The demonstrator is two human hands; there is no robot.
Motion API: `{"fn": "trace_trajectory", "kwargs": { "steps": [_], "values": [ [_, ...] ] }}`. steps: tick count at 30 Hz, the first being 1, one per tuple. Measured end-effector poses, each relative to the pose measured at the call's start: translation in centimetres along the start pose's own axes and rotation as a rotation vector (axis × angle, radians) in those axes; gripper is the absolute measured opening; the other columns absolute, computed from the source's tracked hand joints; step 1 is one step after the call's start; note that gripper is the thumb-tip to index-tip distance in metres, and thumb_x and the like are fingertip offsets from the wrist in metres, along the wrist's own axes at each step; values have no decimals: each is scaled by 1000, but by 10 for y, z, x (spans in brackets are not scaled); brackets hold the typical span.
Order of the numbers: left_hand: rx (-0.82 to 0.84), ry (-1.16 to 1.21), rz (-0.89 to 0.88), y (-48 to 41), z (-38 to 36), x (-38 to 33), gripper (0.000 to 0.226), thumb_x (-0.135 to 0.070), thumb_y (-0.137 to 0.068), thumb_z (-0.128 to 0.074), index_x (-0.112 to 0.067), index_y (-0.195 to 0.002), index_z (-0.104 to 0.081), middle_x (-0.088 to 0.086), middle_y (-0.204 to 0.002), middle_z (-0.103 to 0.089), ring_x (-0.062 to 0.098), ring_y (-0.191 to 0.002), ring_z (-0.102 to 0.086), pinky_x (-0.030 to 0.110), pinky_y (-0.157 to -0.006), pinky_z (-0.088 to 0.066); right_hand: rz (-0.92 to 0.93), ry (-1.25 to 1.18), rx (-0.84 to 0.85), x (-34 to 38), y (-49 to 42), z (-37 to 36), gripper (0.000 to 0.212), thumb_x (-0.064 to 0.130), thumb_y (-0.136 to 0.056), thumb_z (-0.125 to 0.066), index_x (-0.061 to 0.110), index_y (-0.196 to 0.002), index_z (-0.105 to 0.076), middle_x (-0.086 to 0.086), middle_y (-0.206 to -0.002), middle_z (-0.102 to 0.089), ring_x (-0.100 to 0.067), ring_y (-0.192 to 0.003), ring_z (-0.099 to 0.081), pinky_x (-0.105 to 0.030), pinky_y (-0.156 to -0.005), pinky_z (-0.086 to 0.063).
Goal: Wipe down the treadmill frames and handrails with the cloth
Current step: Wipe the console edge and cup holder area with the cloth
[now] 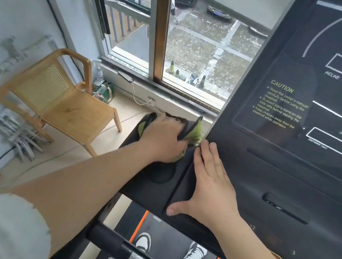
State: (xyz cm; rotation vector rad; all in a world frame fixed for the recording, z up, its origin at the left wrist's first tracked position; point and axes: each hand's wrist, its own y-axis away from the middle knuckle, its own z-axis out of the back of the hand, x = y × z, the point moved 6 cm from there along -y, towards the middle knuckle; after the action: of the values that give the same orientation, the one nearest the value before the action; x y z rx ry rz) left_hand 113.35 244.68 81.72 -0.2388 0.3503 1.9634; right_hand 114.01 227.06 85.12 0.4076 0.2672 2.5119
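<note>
Green microfibre is showing only in patches. Most of the green cloth (196, 131) is lying hidden beneath the left hand (163, 141), with one crumpled fold sticking up past the knuckles and a small sliver peeking out at the hand's far left side. The cloth is sitting bunched on the black side tray (150, 190) of the treadmill, just left of the console (294, 174), and its edges seem to be blending into a darker layer that is hard to make out. The left hand is bearing down on it with fingers bending over the wad and gripping it; the fingertips are disappearing over the tray's far edge.

The right hand (211, 182) is lying flat on the sloping panel beside the tray, fingers straight and together, thumb spreading out to the side, holding nothing.

The console is running off the right and top edges, so its display is showing only in part. A handrail (121, 248) is crossing the bottom and is being cut off there. Two shoes (143, 242) are standing on the belt (168, 231) below. By the window (202, 50) a wooden chair (60, 100) is standing; the pale things against the left wall are blurring beyond recognition.
</note>
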Motion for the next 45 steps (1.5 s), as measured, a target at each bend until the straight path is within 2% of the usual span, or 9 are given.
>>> {"fn": "trace_trajectory", "kwargs": {
  "steps": [3,11,17,23,27,31,35,41,45],
  "values": [
    [111,-43,190,-24,2,-4,55,-50,-100,-35,-13,-132,-60,12,-133,-65,31,-130,-53,47,-123,-17,8,17,8,3,1,-2,162,89,-48,-74,16,-164,11,7,-164,37,-10,-148,39,-38,-129,-1],
    [-244,248,-12,114,-27,-31,48,-39,-94,-57,-16,-136,-59,3,-128,-64,25,-127,-51,50,-123,-28,-4,-38,-32,2,1,-2,165,86,-41,-78,18,-165,7,10,-166,32,-6,-150,33,-35,-129,0],
    [-72,67,-97,64,-18,-18,57,-38,-92,-47,-17,-145,-52,2,-141,-58,27,-140,-42,48,-127,-16,-7,-31,-12,2,2,-1,164,85,-43,-78,20,-164,10,13,-163,37,-5,-148,38,-34,-128,1],
    [133,159,232,-32,20,0,44,-40,-101,-41,-14,-132,-59,12,-134,-63,34,-127,-52,45,-116,-34,-13,9,25,5,2,0,162,90,-48,-74,16,-164,10,11,-162,41,-7,-146,41,-34,-127,4],
    [177,91,225,-32,14,4,44,-49,-89,-42,-17,-111,-64,3,-108,-67,29,-97,-60,39,-83,-47,-18,18,23,4,1,-1,161,89,-49,-74,16,-164,12,10,-162,41,-7,-146,41,-36,-128,2],
    [-114,144,-37,43,-7,-28,43,-49,-90,-48,-25,-124,-60,-3,-119,-64,22,-114,-56,42,-104,-45,-12,-8,10,3,1,-4,162,87,-46,-77,19,-164,10,10,-164,38,-6,-146,41,-34,-127,5],
    [-60,186,-119,75,-26,-22,58,-49,-98,-48,-20,-149,-47,0,-137,-57,22,-133,-43,45,-127,-16,-11,-30,-6,3,1,-3,162,82,-44,-81,22,-165,10,13,-161,40,-6,-146,41,-36,-129,3],
    [-23,76,-127,8,11,-20,30,-37,-96,-46,-17,-111,-61,4,-109,-67,29,-112,-59,44,-115,-29,-53,94,40,10,0,3,161,85,-49,-77,13,-163,10,1,-163,40,-15,-148,40,-42,-129,4],
    [109,35,98,-25,22,-15,42,-43,-102,-41,-11,-124,-59,12,-122,-68,32,-115,-58,44,-107,-35,-79,266,105,27,-5,9,163,85,-51,-77,-1,-161,6,-14,-167,27,-32,-152,32,-52,-127,7]
  ]
}}
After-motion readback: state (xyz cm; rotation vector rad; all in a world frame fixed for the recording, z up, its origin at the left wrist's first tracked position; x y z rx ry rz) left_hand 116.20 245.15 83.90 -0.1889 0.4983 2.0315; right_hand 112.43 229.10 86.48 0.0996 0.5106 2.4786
